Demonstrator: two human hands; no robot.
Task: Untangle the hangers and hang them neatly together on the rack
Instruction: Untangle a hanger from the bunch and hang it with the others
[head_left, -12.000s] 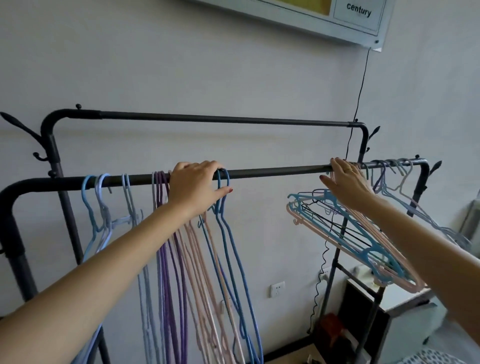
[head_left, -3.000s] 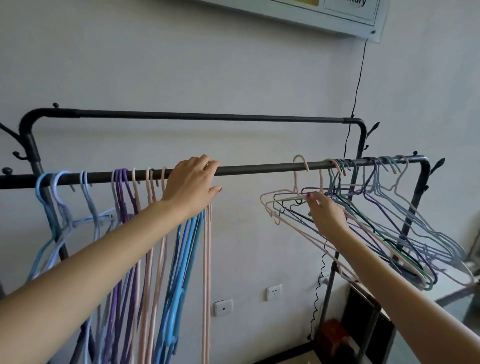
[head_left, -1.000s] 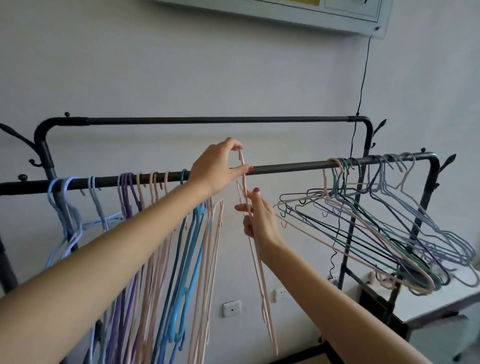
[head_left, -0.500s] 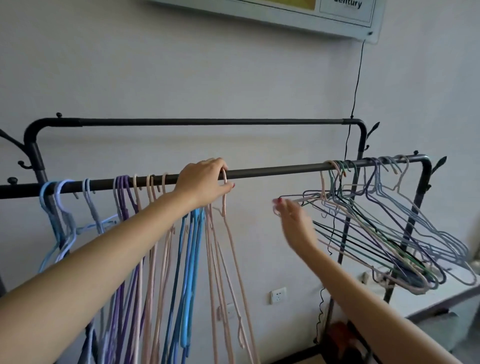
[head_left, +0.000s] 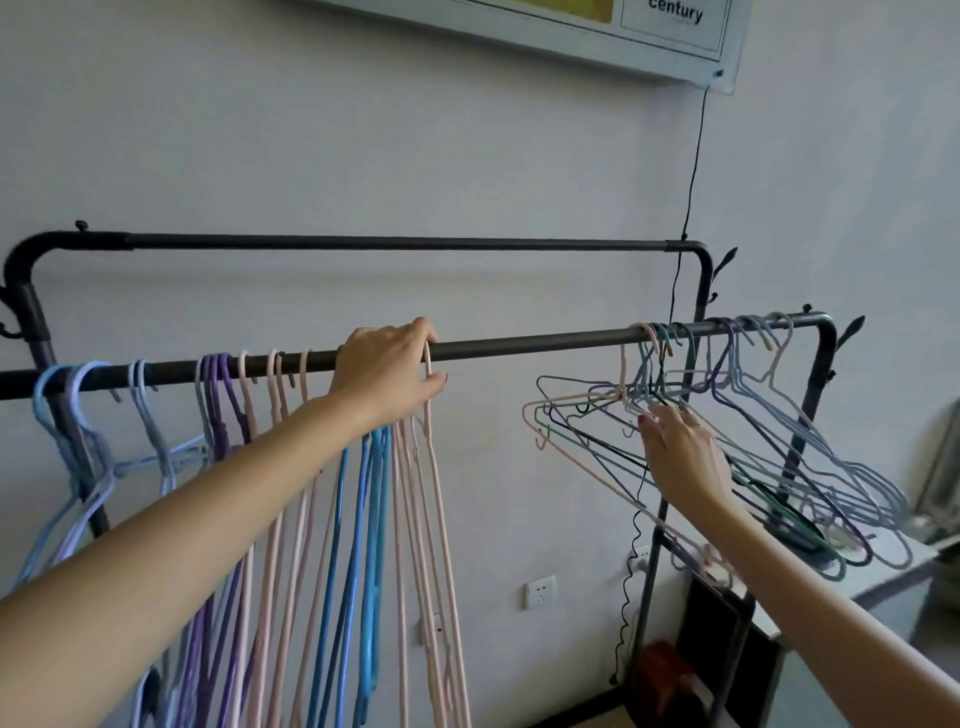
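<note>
A black clothes rack has a front bar (head_left: 530, 345) and a higher rear bar (head_left: 363, 241). On the left half of the front bar, hangers hang edge-on in colour groups: light blue (head_left: 67, 415), purple (head_left: 218, 395), pink (head_left: 272, 467), blue (head_left: 369, 519) and pink again (head_left: 434, 519). My left hand (head_left: 384, 374) lies over the bar, its fingers curled on the hook of the rightmost pink hanger. A tangled bunch of hangers (head_left: 779, 441) hangs askew at the bar's right end. My right hand (head_left: 680, 452) reaches into that bunch just below the hooks, fingers apart and touching the wires.
A black cord (head_left: 691, 171) runs down the wall behind the rack's right post. A wall socket (head_left: 540, 592) sits low between the two hanger groups. A white cabinet top (head_left: 883, 571) stands under the tangled bunch. A framed sign (head_left: 675, 21) hangs overhead.
A pink hanger was carried from the right bunch and hooked on the bar beside the left groups. My right hand let go of it and moved back right into the tangle.
</note>
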